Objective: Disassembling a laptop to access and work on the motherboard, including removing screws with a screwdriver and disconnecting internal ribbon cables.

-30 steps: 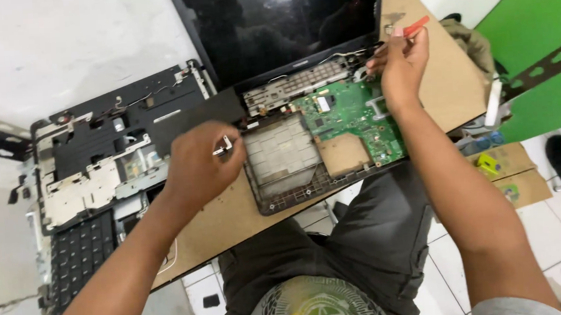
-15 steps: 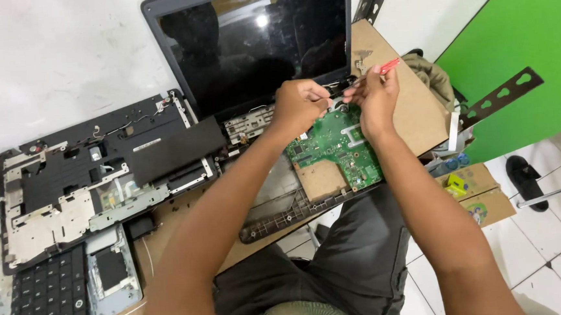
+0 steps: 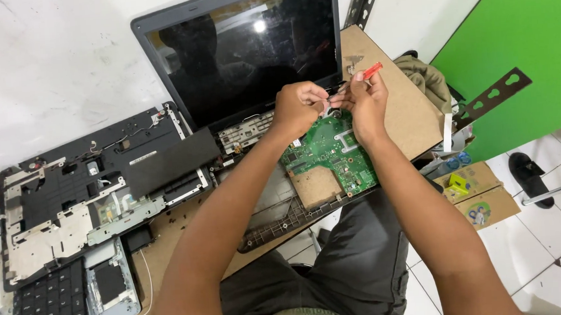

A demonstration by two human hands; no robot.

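An opened laptop lies on a brown board, its dark screen [image 3: 248, 49] upright and its green motherboard [image 3: 332, 154] bare in the lower shell. My right hand [image 3: 365, 103] grips a red-handled screwdriver [image 3: 371, 71] over the back right corner of the motherboard, near the hinge. My left hand [image 3: 298, 108] meets it there, fingers pinched on a small metal part I cannot make out. Both hands touch at the fingertips just below the screen's lower edge.
The removed black palm-rest cover [image 3: 100, 188] lies at the left, with a loose keyboard [image 3: 50, 314] and a small drive tray [image 3: 110, 288] below it. Cardboard boxes [image 3: 481, 194] sit on the tiled floor at the right, by a green panel [image 3: 520, 45].
My left hand has come from the laptop's left side over to the hinge corner and joined my right hand. The view has shifted, so the laptop sits further right.
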